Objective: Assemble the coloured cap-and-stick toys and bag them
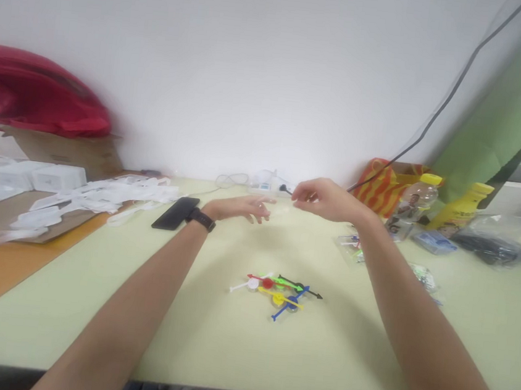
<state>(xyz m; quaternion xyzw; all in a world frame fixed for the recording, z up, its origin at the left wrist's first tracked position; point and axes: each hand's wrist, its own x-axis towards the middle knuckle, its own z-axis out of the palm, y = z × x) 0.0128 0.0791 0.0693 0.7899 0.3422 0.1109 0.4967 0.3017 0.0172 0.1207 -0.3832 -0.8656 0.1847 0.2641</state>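
Over the far middle of the table, my left hand (244,207) reaches inward with its fingers stretched and slightly apart; a dark watch is on that wrist. My right hand (323,198) is raised opposite it, fingers bent down and drawn together. A faint clear or whitish patch shows between the hands, too blurred to name. Nearer the front edge lies a cluster of small plastic arrow spinners: white (253,284), red (268,282), yellow (278,299), blue (292,302), black (300,287) and a green one. Neither hand touches them.
A black phone (175,213) lies beside my left wrist. White boxes (57,178) and paper strips (102,194) fill the left. On the right stand a clear bottle (413,205), a yellow bottle (461,210) and a striped bag (377,185); small plastic packets (424,277) lie by my right forearm.
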